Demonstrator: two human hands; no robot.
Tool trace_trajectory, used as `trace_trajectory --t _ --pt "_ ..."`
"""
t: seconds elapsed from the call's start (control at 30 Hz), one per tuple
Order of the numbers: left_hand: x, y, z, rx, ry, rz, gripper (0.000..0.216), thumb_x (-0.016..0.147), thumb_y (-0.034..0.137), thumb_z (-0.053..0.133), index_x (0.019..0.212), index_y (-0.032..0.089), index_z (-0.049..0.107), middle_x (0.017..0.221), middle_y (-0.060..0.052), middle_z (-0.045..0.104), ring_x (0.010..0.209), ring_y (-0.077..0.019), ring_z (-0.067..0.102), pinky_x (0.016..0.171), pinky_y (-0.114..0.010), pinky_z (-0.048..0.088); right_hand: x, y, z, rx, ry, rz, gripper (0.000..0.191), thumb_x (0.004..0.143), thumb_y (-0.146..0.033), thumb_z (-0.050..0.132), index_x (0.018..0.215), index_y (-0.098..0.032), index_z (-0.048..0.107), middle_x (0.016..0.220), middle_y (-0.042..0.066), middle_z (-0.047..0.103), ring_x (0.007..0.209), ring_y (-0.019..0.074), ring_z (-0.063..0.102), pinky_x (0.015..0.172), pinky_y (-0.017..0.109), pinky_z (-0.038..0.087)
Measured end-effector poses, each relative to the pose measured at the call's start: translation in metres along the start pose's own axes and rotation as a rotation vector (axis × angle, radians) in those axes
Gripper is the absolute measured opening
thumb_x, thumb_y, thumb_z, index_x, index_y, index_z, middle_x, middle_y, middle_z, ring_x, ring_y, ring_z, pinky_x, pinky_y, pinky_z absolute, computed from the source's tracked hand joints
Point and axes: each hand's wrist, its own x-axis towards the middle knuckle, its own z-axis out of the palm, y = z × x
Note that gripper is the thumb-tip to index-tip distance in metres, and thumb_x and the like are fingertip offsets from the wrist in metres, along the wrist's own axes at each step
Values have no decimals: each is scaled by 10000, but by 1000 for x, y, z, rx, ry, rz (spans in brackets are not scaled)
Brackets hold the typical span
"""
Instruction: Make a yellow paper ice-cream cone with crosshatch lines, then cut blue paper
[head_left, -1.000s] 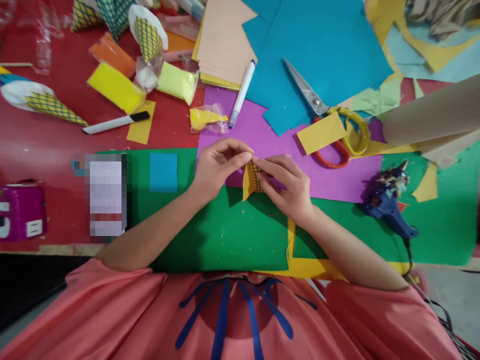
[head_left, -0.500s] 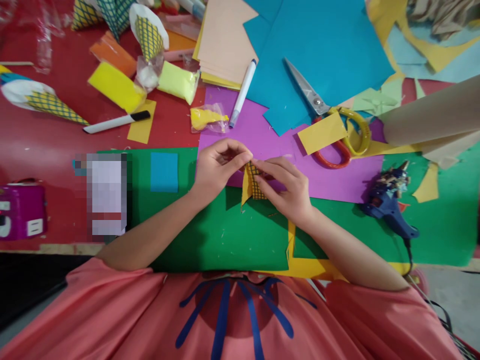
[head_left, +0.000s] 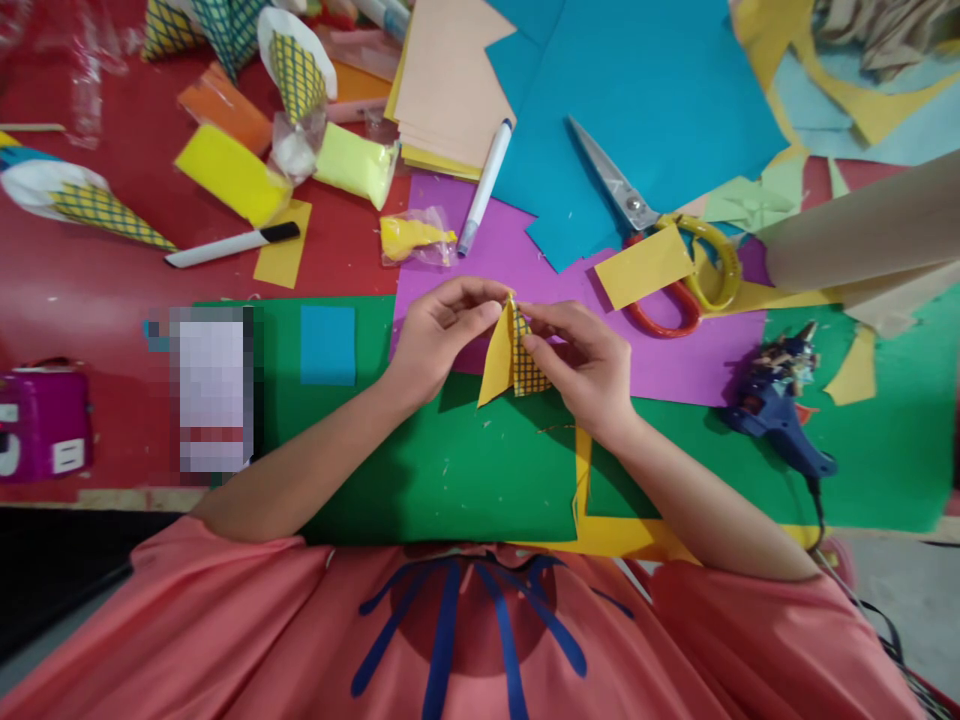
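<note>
A small yellow paper piece with a dark grid pattern (head_left: pixel 514 360) is folded into a cone-like shape and held over the green sheet (head_left: pixel 420 460). My left hand (head_left: pixel 439 335) pinches its top left edge with thumb and fingers. My right hand (head_left: pixel 589 365) grips its right side, fingers curled on the gridded face. Both hands meet at the piece's upper tip, just in front of the purple sheet (head_left: pixel 675 360).
Scissors with red and yellow handles (head_left: pixel 660 250) lie on blue paper to the right. A blue glue gun (head_left: pixel 780 405) rests at the right. Two markers (head_left: pixel 484 185) (head_left: pixel 232 245), clay bags (head_left: pixel 356 165) and finished gridded cones (head_left: pixel 90 205) lie at the back left. A purple box (head_left: pixel 41 420) sits far left.
The folded piece has been lifted and turned so more of its plain yellow side and grid face show. My right hand has risen slightly with it.
</note>
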Motion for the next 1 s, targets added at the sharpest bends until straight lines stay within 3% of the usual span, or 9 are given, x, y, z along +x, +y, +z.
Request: trace_trajectory --t 0.23,0.53,1.0 --pt "0 -3 -1 -27 -14 -10 123 748 282 727 865 269 692 855 56 686 803 -59 656 745 -159 536 -2 -1 1 -113 7 -89 282 830 -142 564 1079 -235 660 916 28 662 786 119 625 671 262 555" --pt "2 -3 -1 60 17 32 164 695 299 767 818 231 681 799 40 678 734 -62 642 666 -170 539 -4 2 1 -199 1 -246 364 830 -80 534 1135 -248 637 940 48 636 860 137 637 720 272 572" --pt "2 3 -2 219 68 79 107 719 219 724 813 205 674 786 38 689 738 -73 657 694 -182 547 -4 -2 0 -164 -47 -182 329 840 -142 568 1145 -239 643 938 44 640 825 128 631 708 263 573"
